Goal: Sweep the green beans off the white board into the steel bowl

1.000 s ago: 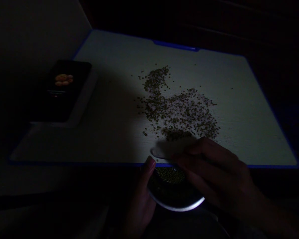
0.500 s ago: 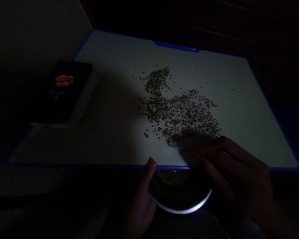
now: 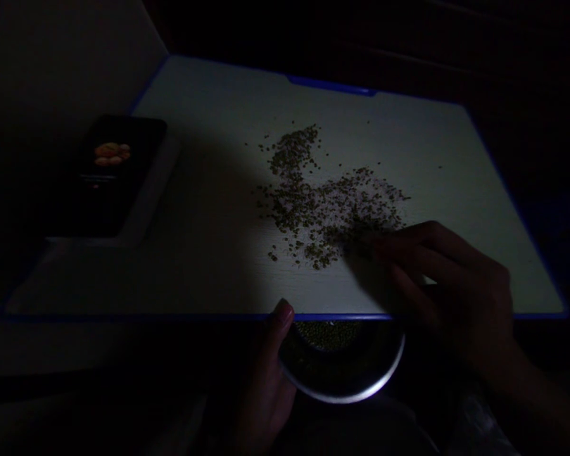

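Observation:
Small green beans point(image 3: 292, 202), likely mung beans, lie spread with pale bits among them on a white board with a blue rim point(image 3: 209, 278). My right hand point(image 3: 451, 272) is over the near right side of the beans, its fingers pinched together at their edge. Whatever the fingertips hold is lost in dark shadow. Below the board's front edge, my left hand point(image 3: 270, 373) grips the left side of a round metal bowl point(image 3: 361, 394), its thumb up by the board's edge. More green beans point(image 3: 330, 335) lie inside the bowl, partly hidden under the board.
A dark phone point(image 3: 111, 183) with a lit picture on its screen rests on a pale box-like block point(image 3: 154, 190) at the board's left. A pale wall point(image 3: 66, 57) rises behind it. The surroundings are very dark.
My right hand has moved up and away from the board's front edge, onto the beans. A thin pale edge seen at its fingertips before is now hidden. My left hand stays on the bowl.

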A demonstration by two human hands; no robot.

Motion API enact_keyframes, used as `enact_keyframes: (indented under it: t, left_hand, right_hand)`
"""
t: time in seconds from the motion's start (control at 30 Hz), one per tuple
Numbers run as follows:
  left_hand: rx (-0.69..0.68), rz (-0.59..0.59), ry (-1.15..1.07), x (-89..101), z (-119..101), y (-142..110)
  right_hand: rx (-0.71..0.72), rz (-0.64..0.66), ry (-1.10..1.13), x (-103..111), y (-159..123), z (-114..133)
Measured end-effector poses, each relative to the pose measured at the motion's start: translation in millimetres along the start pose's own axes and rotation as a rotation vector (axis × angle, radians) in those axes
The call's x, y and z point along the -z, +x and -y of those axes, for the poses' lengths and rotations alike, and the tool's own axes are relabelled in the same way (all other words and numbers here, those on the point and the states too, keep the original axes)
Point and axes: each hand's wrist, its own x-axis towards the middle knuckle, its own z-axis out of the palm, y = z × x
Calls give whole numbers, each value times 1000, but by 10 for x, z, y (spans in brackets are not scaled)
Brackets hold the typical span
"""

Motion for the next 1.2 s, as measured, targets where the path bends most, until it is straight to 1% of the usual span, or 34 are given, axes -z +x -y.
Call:
enact_keyframes:
  t: [0.07,0.13,0.23,0.37,0.5,0.63,0.77,0.83,1.0,1.1,1.2]
  left_hand:
    - [-21,-90,3,-39,4,-3]
    - [-11,-141,8,-72,3,-10]
    - [-4,-157,15,-94,-4,-14]
    - [-4,-186,27,-98,-8,-10]
    - [-4,-164,54,-106,-4,-10]
    - [-29,-162,66,-112,-4,-22]
    - [-20,-107,46,-93,-2,-26]
    - [-2,-112,31,-83,2,-22]
    - [-34,-118,12,-97,17,-25]
    - [-25,-140,25,-118,36,-35]
    - [-16,-128,41,-124,68,-35]
  right_hand:
    - [33,19,16,-3,5,-2]
    - [58,39,5,17,-20,12]
    - [80,58,-10,68,-95,55]
    - [75,84,17,121,-224,117]
    - [31,81,21,153,-358,126]
    - [-52,51,-4,207,-440,48]
    - [26,81,-39,259,-437,-3]
    - [59,85,-44,268,-426,12]
    - [49,65,31,247,-425,92]
    - [4,28,74,246,-446,103]
    - [-98,5,55,292,-466,77]
